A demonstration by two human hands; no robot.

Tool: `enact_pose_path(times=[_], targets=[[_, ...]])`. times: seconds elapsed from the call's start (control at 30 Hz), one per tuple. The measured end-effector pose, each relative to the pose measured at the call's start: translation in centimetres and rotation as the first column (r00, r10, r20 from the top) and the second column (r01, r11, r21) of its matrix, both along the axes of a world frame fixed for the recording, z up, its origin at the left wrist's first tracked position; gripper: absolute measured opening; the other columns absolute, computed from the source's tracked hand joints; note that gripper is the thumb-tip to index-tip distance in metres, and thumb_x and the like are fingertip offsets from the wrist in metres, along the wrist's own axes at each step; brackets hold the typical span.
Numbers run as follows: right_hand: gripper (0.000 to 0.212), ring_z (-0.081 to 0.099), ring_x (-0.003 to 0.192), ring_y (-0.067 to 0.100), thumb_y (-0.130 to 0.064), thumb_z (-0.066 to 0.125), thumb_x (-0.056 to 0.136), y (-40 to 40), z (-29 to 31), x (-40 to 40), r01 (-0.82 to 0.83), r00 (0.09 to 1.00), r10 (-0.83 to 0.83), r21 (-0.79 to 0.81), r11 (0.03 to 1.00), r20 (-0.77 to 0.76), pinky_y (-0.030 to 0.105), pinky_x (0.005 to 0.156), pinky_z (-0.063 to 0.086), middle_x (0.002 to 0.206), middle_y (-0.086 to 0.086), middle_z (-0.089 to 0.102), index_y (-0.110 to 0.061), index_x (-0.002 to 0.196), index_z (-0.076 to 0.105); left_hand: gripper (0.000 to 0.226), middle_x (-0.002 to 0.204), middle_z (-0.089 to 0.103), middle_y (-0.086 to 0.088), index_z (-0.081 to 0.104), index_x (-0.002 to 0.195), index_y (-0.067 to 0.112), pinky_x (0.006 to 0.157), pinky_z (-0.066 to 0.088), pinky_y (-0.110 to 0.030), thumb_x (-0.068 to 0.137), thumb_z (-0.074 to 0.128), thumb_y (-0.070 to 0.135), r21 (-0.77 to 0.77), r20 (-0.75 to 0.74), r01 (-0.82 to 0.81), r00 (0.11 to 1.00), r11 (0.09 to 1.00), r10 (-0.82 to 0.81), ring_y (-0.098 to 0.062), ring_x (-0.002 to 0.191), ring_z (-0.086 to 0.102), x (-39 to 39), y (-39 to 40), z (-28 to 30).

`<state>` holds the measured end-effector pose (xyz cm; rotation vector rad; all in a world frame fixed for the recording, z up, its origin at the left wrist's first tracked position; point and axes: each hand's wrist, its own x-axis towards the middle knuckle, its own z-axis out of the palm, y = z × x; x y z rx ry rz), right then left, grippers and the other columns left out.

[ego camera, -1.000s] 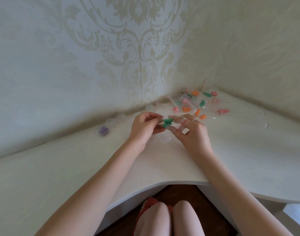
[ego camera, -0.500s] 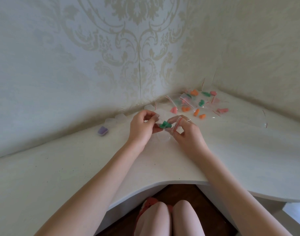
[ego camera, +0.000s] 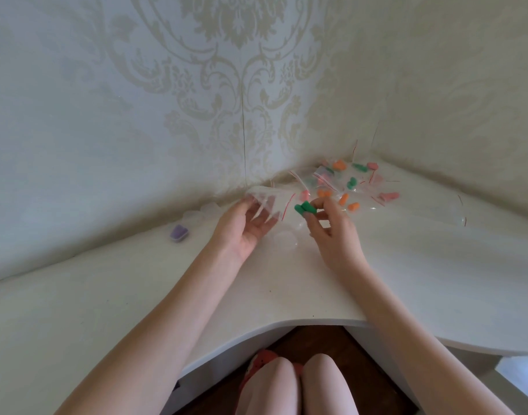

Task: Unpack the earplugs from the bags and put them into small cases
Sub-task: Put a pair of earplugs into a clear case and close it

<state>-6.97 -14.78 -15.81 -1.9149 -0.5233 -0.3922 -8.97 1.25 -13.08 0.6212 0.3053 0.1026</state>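
Observation:
My right hand (ego camera: 331,232) pinches a pair of green earplugs (ego camera: 305,208) between thumb and fingertips, just above the white table (ego camera: 286,289). My left hand (ego camera: 244,227) is turned palm up with its fingers spread and nearly straight. An empty clear bag with a red strip (ego camera: 268,202) lies blurred against its fingertips. A small clear round case (ego camera: 285,238) sits on the table between and below the two hands. More bags with orange, green and pink earplugs (ego camera: 346,184) are piled in the corner behind my right hand.
A closed case holding purple earplugs (ego camera: 180,232) stands at the left by the wall, with other clear cases (ego camera: 195,217) behind it. Empty clear bags (ego camera: 460,215) lie at the right. Walls close off the table's back, and my knees show under its curved front edge.
The green earplugs have come out of the bag and stay in my right hand. My left hand has opened and swung left with the empty bag.

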Motion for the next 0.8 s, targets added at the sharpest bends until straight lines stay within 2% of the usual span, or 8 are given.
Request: enact_pose_path(times=[0.07,0.17,0.27,0.37,0.47,0.53,0.7,0.8], targets=[[0.009,0.054,0.082,-0.002,-0.008,0.055,0.094,0.1,-0.2,-0.3,-0.001,0.997,0.004,-0.038,0.999,0.077,0.010,0.062,0.043,0.097,0.000,0.059,-0.016,0.092,0.052,0.018,0.108,0.065,-0.021,0.052,0.112,0.001,0.075,0.055,-0.057,0.100,0.043,0.012,-0.143,-0.019,0.041,0.999,0.989,-0.044,-0.033,0.084,0.068,-0.4,-0.4,0.3],[0.008,0.052,0.080,0.006,-0.009,0.058,0.091,0.3,-0.3,-0.7,0.010,0.979,0.017,-0.131,0.991,0.202,0.009,0.069,0.040,0.098,0.001,0.060,-0.015,0.096,0.057,0.031,0.105,0.060,-0.036,0.050,0.112,-0.006,0.095,0.045,-0.058,0.104,0.033,0.019,-0.351,0.019,0.174,0.984,0.920,-0.179,-0.046,0.094,0.065,-0.9,-1.1,0.5],[0.019,0.056,0.089,0.019,-0.021,0.053,0.089,1.1,-0.5,-1.1,0.018,0.928,0.085,-0.272,0.962,0.363,0.024,0.075,0.046,0.100,0.003,0.060,-0.008,0.100,0.063,0.042,0.103,0.055,-0.044,0.044,0.120,-0.009,0.079,0.053,-0.058,0.105,0.024,0.025,-0.528,0.141,0.355,0.933,0.772,-0.332,-0.054,0.100,0.059,-0.9,-1.6,0.3],[0.020,0.053,0.084,0.015,-0.020,0.049,0.090,1.4,-0.3,-1.5,0.018,0.909,0.068,-0.201,0.979,0.412,0.031,0.076,0.046,0.097,0.000,0.057,-0.006,0.098,0.060,0.042,0.092,0.063,-0.035,0.041,0.126,-0.007,0.053,0.051,-0.064,0.105,0.026,0.025,-0.559,0.155,0.258,0.966,0.788,-0.207,-0.056,0.087,0.063,-0.3,-0.7,0.7],[0.013,0.048,0.080,0.008,-0.016,0.052,0.092,0.9,-0.4,-1.1,0.050,0.898,0.009,-0.122,0.991,0.441,0.033,0.079,0.046,0.094,0.001,0.057,-0.005,0.096,0.057,0.044,0.110,0.068,-0.018,0.031,0.144,0.013,0.076,0.048,-0.068,0.104,0.026,0.030,-0.475,0.156,0.166,0.982,0.865,-0.102,-0.036,0.112,0.061,0.7,1.1,0.2],[0.015,0.054,0.084,0.018,-0.017,0.053,0.092,1.0,-0.4,-1.1,0.043,0.888,0.037,-0.163,0.986,0.459,0.034,0.078,0.049,0.096,0.004,0.059,-0.005,0.097,0.060,0.045,0.116,0.067,-0.016,0.025,0.147,0.015,0.075,0.050,-0.067,0.105,0.023,0.030,-0.410,0.145,0.185,0.980,0.893,-0.136,-0.035,0.112,0.061,0.7,1.1,-0.1],[0.024,0.058,0.086,0.026,-0.022,0.050,0.091,1.7,-0.7,-1.1,0.134,0.804,0.104,-0.349,0.928,0.585,0.038,0.070,0.049,0.094,0.003,0.064,-0.011,0.101,0.070,0.047,0.085,0.070,-0.027,0.055,0.100,-0.005,0.095,0.044,-0.036,0.106,0.022,0.027,-0.271,0.020,0.261,0.964,0.926,-0.266,-0.035,0.085,0.067,-1.6,-2.2,1.1],[0.028,0.058,0.087,0.026,-0.025,0.050,0.091,1.3,-0.8,-0.7,0.211,0.789,0.064,-0.368,0.906,0.612,0.038,0.069,0.048,0.097,0.002,0.065,-0.014,0.104,0.072,0.062,0.084,0.070,-0.025,0.063,0.089,-0.014,0.063,0.045,-0.016,0.106,0.022,0.029,-0.318,0.020,0.308,0.948,0.897,-0.318,-0.024,0.070,0.068,-1.4,-2.5,0.8]])
